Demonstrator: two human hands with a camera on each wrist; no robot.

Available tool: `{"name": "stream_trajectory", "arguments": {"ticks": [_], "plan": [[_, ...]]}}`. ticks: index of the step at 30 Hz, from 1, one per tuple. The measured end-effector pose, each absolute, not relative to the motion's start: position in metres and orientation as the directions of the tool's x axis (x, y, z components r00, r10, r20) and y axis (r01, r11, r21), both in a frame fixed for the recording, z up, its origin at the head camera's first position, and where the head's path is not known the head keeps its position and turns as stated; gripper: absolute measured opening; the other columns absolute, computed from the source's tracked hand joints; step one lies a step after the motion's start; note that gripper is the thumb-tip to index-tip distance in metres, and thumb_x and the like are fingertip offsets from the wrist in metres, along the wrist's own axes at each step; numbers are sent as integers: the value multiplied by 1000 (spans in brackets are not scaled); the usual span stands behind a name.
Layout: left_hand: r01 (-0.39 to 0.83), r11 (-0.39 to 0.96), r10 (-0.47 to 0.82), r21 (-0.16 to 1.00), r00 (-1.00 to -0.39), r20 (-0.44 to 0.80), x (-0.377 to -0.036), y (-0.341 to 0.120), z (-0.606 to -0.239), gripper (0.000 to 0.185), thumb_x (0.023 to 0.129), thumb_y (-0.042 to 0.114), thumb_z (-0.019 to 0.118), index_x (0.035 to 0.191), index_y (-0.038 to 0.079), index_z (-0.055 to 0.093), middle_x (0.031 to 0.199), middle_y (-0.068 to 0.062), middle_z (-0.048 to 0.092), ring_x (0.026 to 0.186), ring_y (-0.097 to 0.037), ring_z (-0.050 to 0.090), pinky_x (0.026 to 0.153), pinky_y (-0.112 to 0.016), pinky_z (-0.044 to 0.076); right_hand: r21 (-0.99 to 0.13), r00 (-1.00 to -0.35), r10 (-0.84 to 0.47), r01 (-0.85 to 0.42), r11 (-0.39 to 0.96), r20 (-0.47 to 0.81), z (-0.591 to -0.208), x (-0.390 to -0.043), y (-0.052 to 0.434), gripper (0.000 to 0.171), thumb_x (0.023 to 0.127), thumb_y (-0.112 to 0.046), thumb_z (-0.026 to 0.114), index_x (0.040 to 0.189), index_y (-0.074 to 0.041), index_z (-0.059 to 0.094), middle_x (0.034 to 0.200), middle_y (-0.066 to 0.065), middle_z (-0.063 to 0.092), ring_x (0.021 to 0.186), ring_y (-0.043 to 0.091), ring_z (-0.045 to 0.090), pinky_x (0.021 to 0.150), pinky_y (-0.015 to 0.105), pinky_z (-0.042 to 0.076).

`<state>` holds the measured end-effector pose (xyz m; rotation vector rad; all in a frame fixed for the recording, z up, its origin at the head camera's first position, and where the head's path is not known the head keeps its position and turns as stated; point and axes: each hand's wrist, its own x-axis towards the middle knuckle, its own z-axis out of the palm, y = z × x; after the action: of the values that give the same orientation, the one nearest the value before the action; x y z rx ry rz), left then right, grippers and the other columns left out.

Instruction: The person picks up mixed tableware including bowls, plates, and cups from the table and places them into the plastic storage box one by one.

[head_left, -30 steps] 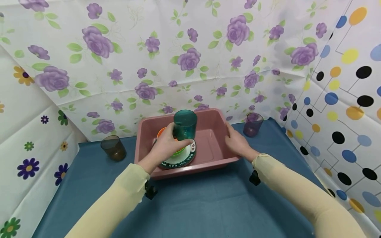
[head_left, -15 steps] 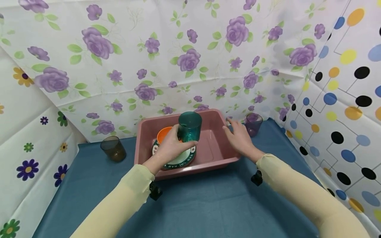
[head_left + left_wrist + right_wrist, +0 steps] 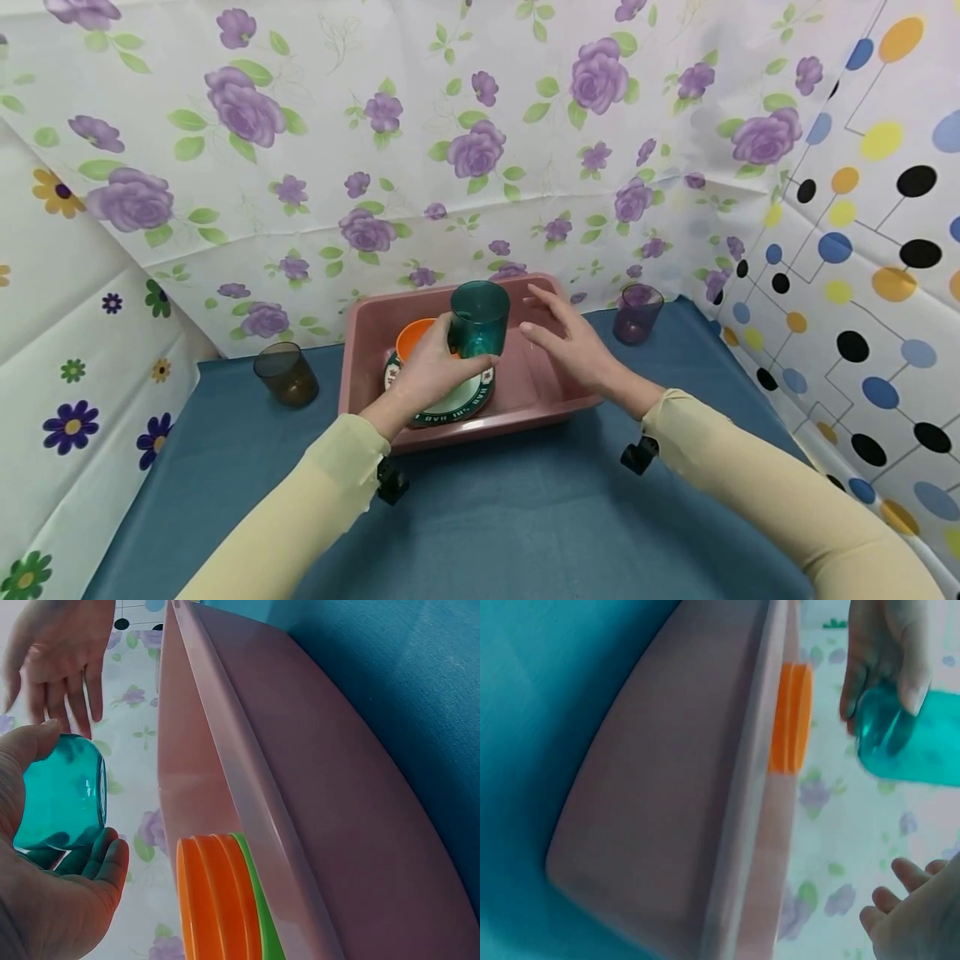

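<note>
Left hand [image 3: 427,367] grips the teal cup [image 3: 480,319] upright above the pink basin [image 3: 525,400], over the plate [image 3: 457,400] and orange bowl [image 3: 415,335] lying in the basin's left half; right hand [image 3: 570,346], fingers spread and holding nothing, hovers over the basin just right of the cup; from the left wrist, thumb and fingers wrap the teal cup [image 3: 60,793] beside the basin's rim [image 3: 247,802]; from the right wrist, the cup [image 3: 907,739] sits beyond that rim [image 3: 742,795], the right hand's fingertips [image 3: 907,889] apart.

Left hand [image 3: 52,900] gripping teal cup [image 3: 58,793], right hand [image 3: 64,652] near, pink tub [image 3: 300,825], orange bowls [image 3: 214,900]
</note>
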<state>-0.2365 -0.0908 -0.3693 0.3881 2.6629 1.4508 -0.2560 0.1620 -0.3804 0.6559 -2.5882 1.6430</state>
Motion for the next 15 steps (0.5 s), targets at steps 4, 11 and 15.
{"name": "stream_trajectory", "arguments": {"ticks": [4, 11, 15], "plan": [[194, 496, 279, 846, -959, 56, -236, -91, -370, 87, 86, 44, 82, 153, 13, 37, 139, -5, 54, 121, -25, 57, 103, -52, 49, -881, -884, -419, -355, 314, 208, -374, -250, 150, 82, 97, -48, 68, 164, -29, 24, 159, 0, 38, 149, 20, 31, 120, 53, 26], [219, 486, 303, 846, -950, 72, -235, -92, -372, 81, 88, 49, 79, 149, 10, 41, 134, -5, 55, 121, -24, 56, 104, -51, 48, -897, -883, -449, -302, 323, 136, -367, -243, 131, 92, 90, -50, 77, 163, -31, 24, 159, -3, 38, 146, 22, 37, 117, 52, 32], [228, 490, 301, 841, -950, 83, -234, -90, -373, 76, 89, 46, 79, 146, 10, 44, 133, -4, 56, 120, -24, 56, 104, -51, 48, -926, -878, -458, -280, 252, 141, -367, -244, 125, 84, 90, -41, 79, 159, -30, 32, 154, -5, 43, 141, 23, 44, 113, 52, 39]]}}
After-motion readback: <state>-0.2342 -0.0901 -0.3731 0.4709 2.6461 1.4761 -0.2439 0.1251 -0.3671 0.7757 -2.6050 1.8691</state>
